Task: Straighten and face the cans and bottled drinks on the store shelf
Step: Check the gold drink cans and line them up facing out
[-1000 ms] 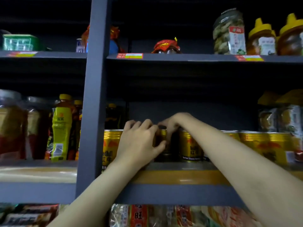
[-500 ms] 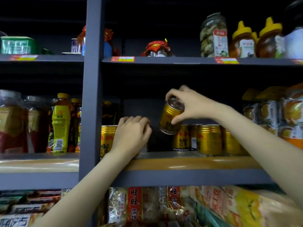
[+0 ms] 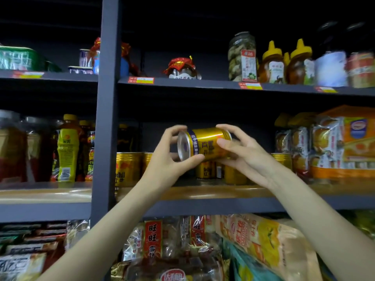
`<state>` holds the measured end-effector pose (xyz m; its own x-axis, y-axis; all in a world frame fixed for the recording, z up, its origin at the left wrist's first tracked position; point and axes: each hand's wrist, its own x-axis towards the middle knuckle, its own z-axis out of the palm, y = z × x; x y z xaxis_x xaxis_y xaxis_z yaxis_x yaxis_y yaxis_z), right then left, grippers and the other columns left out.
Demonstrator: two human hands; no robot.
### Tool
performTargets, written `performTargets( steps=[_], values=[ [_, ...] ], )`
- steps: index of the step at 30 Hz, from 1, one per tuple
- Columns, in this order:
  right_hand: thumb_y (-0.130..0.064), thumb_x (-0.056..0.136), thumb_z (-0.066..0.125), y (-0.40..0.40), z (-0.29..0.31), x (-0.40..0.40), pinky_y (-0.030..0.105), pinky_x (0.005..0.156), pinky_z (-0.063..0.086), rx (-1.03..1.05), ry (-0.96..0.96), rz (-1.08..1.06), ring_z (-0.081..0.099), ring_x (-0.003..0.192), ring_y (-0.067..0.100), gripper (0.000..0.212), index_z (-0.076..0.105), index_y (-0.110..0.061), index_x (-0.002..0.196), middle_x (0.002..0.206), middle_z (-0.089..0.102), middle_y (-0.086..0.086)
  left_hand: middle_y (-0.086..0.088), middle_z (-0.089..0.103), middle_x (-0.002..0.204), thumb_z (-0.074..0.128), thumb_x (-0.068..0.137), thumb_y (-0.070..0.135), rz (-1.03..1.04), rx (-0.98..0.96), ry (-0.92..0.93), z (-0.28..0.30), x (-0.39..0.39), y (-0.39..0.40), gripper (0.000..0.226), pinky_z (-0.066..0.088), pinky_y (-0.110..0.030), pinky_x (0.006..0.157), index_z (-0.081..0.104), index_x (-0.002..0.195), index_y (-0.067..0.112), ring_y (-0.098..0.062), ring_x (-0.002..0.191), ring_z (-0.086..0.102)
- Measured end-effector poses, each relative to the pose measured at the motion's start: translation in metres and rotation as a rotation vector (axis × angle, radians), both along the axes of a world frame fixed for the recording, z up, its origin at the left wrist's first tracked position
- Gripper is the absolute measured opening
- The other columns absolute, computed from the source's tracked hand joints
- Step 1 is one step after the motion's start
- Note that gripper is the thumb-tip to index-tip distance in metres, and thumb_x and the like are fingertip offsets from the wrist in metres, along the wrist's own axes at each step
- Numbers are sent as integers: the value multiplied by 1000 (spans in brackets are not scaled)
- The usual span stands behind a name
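Gold metal drink can (image 3: 205, 143) lies sideways in mid-air above the wooden shelf (image 3: 203, 192), grasped by left hand (image 3: 169, 159) and right hand (image 3: 241, 153), apparently being inspected; next, stand it upright, label forward.

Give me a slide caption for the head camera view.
Both hands, left and right, hold a gold can sideways above the shelf's can row.

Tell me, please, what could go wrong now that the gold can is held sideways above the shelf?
The gold can is pinched only by fingertips of the left hand and right hand, so it might slip. Falling, it could topple the standing cans below. Set back carelessly, its label may face away.
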<state>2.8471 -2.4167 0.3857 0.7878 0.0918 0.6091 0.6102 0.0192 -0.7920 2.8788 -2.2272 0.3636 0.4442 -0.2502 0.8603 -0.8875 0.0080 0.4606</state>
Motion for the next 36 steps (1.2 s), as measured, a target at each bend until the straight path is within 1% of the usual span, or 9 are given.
performTargets(
  steps=[3, 8, 13, 16, 20, 22, 28, 31, 36],
  values=[
    [-29, 80, 62, 6, -10, -4, 46, 89, 53, 37, 171, 153, 65, 105, 32, 41, 61, -21, 119, 120, 64, 12, 15, 52, 120, 80, 66, 25, 45, 0, -152, 2, -6, 3, 77, 49, -17, 83, 32, 124, 42, 3, 108, 55],
    [-32, 86, 52, 24, -26, -7, 41, 74, 59, 271, 289, 386, 70, 92, 29, 34, 65, -14, 112, 106, 71, 15, 26, 50, 126, 77, 63, 37, 120, 120, -337, -2, -14, 2, 85, 44, -31, 97, 27, 131, 45, -12, 124, 45],
    [-37, 86, 52, 26, -25, -10, 38, 80, 57, 187, 326, 366, 63, 106, 31, 39, 65, -13, 114, 119, 65, 17, 26, 46, 132, 76, 66, 39, 110, 162, -376, -7, -17, 4, 83, 41, -14, 93, 25, 132, 45, -13, 125, 44],
    [-37, 86, 54, 26, -22, -10, 33, 66, 59, 261, 305, 345, 62, 105, 29, 44, 63, -10, 119, 124, 61, 18, 22, 46, 133, 74, 66, 43, 111, 160, -385, -7, -17, 5, 77, 41, -14, 92, 30, 130, 44, -14, 125, 44],
    [-33, 88, 57, 26, -18, -10, 37, 73, 59, 327, 208, 249, 68, 100, 27, 30, 70, -12, 104, 110, 70, 14, 22, 46, 130, 73, 70, 39, 159, 180, -385, -6, -12, 8, 71, 44, -26, 97, 35, 130, 36, -12, 122, 46],
    [-32, 90, 57, 26, -17, -9, 38, 75, 59, 325, 160, 168, 69, 96, 26, 26, 70, -12, 102, 102, 72, 12, 20, 46, 128, 77, 71, 28, 149, 169, -365, -7, -9, 8, 72, 44, -20, 95, 36, 131, 30, -5, 121, 46],
    [-26, 73, 70, 26, -23, -3, 32, 78, 57, 253, -65, -43, 68, 100, 20, 52, 52, -10, 119, 117, 63, 12, 17, 48, 117, 74, 73, 12, 26, -30, -101, -15, -8, 2, 58, 50, -11, 71, 39, 113, 35, 10, 103, 55],
    [-15, 76, 67, 22, -27, 1, 36, 86, 56, 252, -95, 102, 64, 109, 24, 49, 51, -11, 122, 121, 61, 13, 14, 54, 117, 70, 70, 21, -74, -107, 34, -13, -3, 9, 55, 53, -17, 74, 43, 117, 34, -1, 102, 61],
    [-14, 69, 71, 20, -29, 6, 29, 82, 52, 149, -162, 114, 62, 108, 20, 56, 53, -27, 121, 119, 63, 6, -16, 62, 113, 56, 82, 27, -387, -172, 426, -8, 5, 17, 42, 57, -28, 72, 51, 121, 13, -28, 95, 68]
  ],
)
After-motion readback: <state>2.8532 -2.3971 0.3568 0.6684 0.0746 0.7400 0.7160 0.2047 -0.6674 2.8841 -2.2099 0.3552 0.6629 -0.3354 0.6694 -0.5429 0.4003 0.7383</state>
